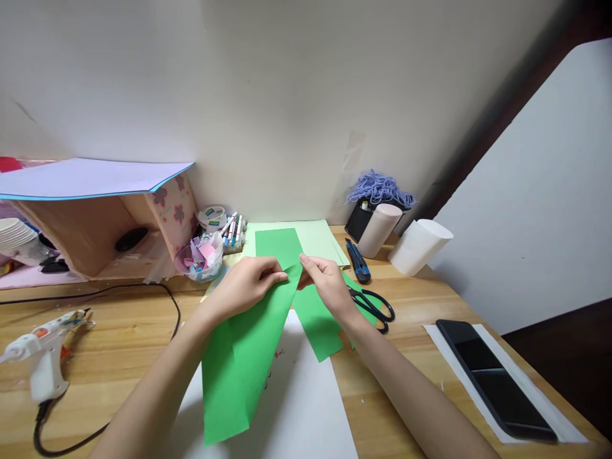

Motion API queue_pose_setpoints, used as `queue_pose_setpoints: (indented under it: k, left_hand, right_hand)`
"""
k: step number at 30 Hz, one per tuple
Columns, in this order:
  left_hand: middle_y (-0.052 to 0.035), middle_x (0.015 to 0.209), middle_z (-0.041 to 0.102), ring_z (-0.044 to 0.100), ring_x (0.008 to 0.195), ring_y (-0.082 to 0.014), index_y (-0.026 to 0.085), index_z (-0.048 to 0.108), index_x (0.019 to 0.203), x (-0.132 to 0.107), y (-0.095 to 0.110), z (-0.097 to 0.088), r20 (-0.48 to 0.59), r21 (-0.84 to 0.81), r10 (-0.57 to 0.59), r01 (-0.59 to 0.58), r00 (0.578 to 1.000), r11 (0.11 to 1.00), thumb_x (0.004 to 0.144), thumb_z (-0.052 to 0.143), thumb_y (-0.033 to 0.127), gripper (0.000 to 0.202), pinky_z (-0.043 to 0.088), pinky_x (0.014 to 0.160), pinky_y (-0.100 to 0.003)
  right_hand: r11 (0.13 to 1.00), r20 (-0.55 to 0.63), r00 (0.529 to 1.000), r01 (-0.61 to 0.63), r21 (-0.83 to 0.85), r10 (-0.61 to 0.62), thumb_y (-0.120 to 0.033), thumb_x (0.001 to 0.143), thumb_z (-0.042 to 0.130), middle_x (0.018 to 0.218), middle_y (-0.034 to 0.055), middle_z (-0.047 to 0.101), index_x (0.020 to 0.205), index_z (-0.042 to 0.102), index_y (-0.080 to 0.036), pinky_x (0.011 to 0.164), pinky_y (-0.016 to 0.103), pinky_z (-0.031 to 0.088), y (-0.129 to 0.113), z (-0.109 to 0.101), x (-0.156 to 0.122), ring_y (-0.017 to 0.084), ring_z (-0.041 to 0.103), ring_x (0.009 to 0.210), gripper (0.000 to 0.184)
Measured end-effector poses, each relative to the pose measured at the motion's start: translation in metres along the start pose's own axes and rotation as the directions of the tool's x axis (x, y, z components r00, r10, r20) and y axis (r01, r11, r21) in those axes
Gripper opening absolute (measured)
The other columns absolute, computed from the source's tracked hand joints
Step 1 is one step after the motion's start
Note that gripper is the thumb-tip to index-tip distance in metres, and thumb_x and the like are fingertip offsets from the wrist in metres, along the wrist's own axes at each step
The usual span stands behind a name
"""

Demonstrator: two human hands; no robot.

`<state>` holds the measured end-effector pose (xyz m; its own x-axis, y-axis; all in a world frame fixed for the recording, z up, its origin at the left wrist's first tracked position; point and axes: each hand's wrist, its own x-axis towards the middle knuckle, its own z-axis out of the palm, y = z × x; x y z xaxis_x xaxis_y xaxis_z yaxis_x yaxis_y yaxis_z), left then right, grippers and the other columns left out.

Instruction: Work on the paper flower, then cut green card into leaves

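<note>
A long sheet of green paper (pixel 251 357) hangs slanted between my hands, above a white sheet (pixel 313 395) with small red marks. My left hand (pixel 253 280) pinches its upper edge from the left. Close by, my right hand (pixel 325 280) grips the upper right corner between thumb and forefinger. Behind the hands, another green sheet (pixel 277 245) lies on pale green paper (pixel 318 233). A further green piece (pixel 321 331) rests beneath my right hand. Black-handled scissors (pixel 380 306) lie to the right of that hand, their blades partly hidden by it.
At left are a glue gun (pixel 50 357) with its cable, and a box (pixel 172 213) under a lilac sheet. A tub of scraps (pixel 203 258) and markers (pixel 234 229) stand behind. To the right are a utility knife (pixel 357 261), a paper roll (pixel 419 247) and a phone (pixel 495 379).
</note>
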<state>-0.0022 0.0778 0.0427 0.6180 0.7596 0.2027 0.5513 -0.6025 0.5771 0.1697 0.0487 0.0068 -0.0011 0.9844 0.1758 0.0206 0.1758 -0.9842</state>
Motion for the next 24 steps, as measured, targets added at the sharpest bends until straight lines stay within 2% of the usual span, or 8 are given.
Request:
queue_pose_setpoints:
  k: [3, 5, 9, 13, 17, 20, 24]
  left_hand:
    - [-0.0007, 0.060, 0.055, 0.047, 0.056, -0.0128, 0.016, 0.056, 0.067, 0.000, -0.001, 0.000, -0.040, -0.012, -0.036, 0.036, 0.999, 0.999, 0.082, 0.044, 0.038, 0.029, 0.030, 0.051, -0.023]
    - [-0.0005, 0.059, 0.054, 0.046, 0.056, -0.0130, 0.016, 0.056, 0.066, 0.001, -0.002, 0.000, -0.072, -0.033, -0.069, 0.067, 0.995, 0.997, 0.082, 0.043, 0.038, 0.030, 0.030, 0.050, -0.023]
    - [-0.0012, 0.062, 0.056, 0.048, 0.059, -0.0139, 0.016, 0.059, 0.069, 0.001, -0.003, -0.001, -0.064, -0.084, -0.081, 0.076, 0.995, 0.994, 0.080, 0.046, 0.041, 0.030, 0.034, 0.054, -0.024]
    - [-0.0015, 0.072, 0.060, 0.052, 0.069, -0.0152, 0.017, 0.062, 0.079, 0.003, 0.000, 0.005, -0.151, -0.176, -0.064, 0.037, 0.986, 0.984, 0.073, 0.056, 0.038, 0.022, 0.038, 0.061, -0.024]
    - [-0.0008, 0.068, 0.059, 0.052, 0.067, -0.0137, 0.016, 0.059, 0.067, 0.005, 0.006, 0.013, -0.200, -0.296, -0.070, 0.008, 0.977, 0.955, 0.073, 0.057, 0.033, 0.019, 0.038, 0.062, -0.023]
    - [0.0002, 0.063, 0.057, 0.049, 0.062, -0.0121, 0.015, 0.057, 0.062, 0.005, 0.005, 0.011, -0.327, -0.372, -0.152, 0.021, 0.933, 0.928, 0.072, 0.059, 0.035, 0.023, 0.037, 0.059, -0.023]
    - [0.0018, 0.062, 0.054, 0.048, 0.059, -0.0105, 0.015, 0.057, 0.063, 0.004, -0.005, -0.003, -0.513, -0.509, -0.309, 0.006, 0.801, 0.861, 0.069, 0.064, 0.036, 0.023, 0.036, 0.057, -0.021]
  right_hand:
    - [0.991, 0.177, 0.980, -0.108, 0.080, 0.093, -0.056, 0.075, 0.051, 0.058, -0.0004, 0.056, 0.064, 0.051, -0.017, 0.063, 0.029, 0.051, 0.003, 0.000, 0.002, 0.013, 0.058, 0.059, 0.041]
    - [0.989, 0.244, 0.963, -0.129, 0.066, 0.110, -0.054, 0.070, 0.058, 0.059, -0.0021, 0.054, 0.064, 0.049, -0.017, 0.068, 0.029, 0.051, 0.004, 0.000, 0.003, 0.013, 0.058, 0.062, 0.039]
    - [0.993, 0.225, 0.967, -0.120, -0.003, 0.118, -0.053, 0.067, 0.061, 0.058, -0.0025, 0.050, 0.060, 0.052, -0.015, 0.067, 0.029, 0.050, 0.004, 0.001, 0.001, 0.012, 0.056, 0.062, 0.040]
    - [0.989, 0.272, 0.951, -0.147, -0.016, 0.146, -0.051, 0.068, 0.061, 0.061, -0.0008, 0.053, 0.064, 0.057, -0.014, 0.065, 0.028, 0.049, -0.001, 0.005, -0.004, 0.012, 0.055, 0.062, 0.038]
    - [0.992, 0.307, 0.945, -0.123, 0.010, 0.114, -0.045, 0.073, 0.058, 0.066, 0.0001, 0.056, 0.075, 0.062, -0.013, 0.064, 0.028, 0.048, -0.005, 0.009, -0.008, 0.012, 0.054, 0.064, 0.032]
    - [0.994, 0.282, 0.954, -0.086, -0.062, 0.100, -0.040, 0.074, 0.058, 0.063, 0.0001, 0.056, 0.068, 0.061, -0.013, 0.062, 0.026, 0.046, -0.005, 0.010, -0.010, 0.012, 0.053, 0.062, 0.028]
    - [0.974, 0.252, 0.965, -0.020, -0.227, 0.079, -0.035, 0.076, 0.056, 0.061, -0.0001, 0.055, 0.066, 0.061, -0.015, 0.055, 0.023, 0.039, -0.006, 0.009, -0.010, 0.011, 0.048, 0.057, 0.024]
